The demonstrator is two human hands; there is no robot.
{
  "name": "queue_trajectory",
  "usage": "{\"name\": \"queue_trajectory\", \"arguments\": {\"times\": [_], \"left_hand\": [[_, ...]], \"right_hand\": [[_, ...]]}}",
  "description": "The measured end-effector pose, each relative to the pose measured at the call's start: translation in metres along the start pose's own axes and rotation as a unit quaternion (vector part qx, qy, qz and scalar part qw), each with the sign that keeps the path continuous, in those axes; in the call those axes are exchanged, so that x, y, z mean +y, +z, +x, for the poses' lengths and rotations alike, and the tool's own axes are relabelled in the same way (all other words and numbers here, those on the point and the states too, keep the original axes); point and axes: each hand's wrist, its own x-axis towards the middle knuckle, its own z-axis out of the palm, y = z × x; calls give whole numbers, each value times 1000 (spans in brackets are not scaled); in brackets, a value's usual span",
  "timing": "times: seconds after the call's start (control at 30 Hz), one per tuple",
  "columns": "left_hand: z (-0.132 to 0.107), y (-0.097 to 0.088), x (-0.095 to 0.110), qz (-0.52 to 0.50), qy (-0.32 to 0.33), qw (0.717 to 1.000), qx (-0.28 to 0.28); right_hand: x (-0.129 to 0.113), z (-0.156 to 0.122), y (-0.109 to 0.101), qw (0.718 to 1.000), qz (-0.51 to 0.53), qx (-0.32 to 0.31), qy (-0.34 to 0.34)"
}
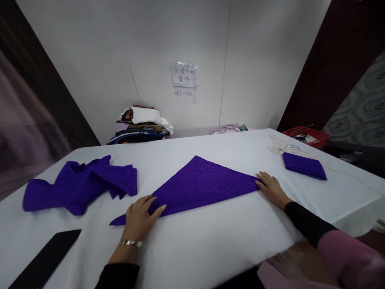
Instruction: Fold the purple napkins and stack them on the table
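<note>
A purple cloth napkin [204, 180] lies flat in a triangle on the white tablecloth [192, 249], its point toward the wall and its long edge toward me. My left hand [141, 212] rests on the napkin near its left corner, fingers spread, with a narrow tip of cloth showing beyond the hand. At the right corner, my right hand [272, 188] lies with fingers stretched out, the fingertips touching the cloth. Neither hand grips the fabric. To the left is a loose, crumpled heap of purple napkins [81, 184]. A neatly folded purple napkin [304, 165] sits to the right.
A flat black object [45, 259] lies at the front left. Behind the table, a stack of folded clothes [141, 124] stands against the wall, with more fabric [228, 129] to its right. A red basket [315, 136] is at the far right. Paper signs [184, 78] hang on the wall.
</note>
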Motion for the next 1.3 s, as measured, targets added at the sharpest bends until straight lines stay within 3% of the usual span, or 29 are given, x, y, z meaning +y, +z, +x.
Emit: {"name": "queue_trajectory", "arguments": {"times": [0.1,0.23,0.4,0.53,0.83,1.1,1.3], "left_hand": [[-2,4,5,1,56,998,-20],[-3,10,3,-7,75,997,-35],[-9,12,-5,-29,110,993,-26],[-11,14,-8,-22,94,995,-18],[-9,17,-12,51,88,995,-10],[-7,1,-11,102,2,994,-32],[-17,5,19,72,62,994,-50]], "right_hand": [[-45,-2,-10,993,61,-9,-100],[-93,0,-20,967,118,-64,-215],[-129,6,-28,938,168,-110,-281],[-150,11,-28,918,175,-145,-326],[-160,12,-11,925,187,-132,-305],[-160,10,-11,926,199,-125,-296],[-160,10,-17,919,194,-152,-309]]}}
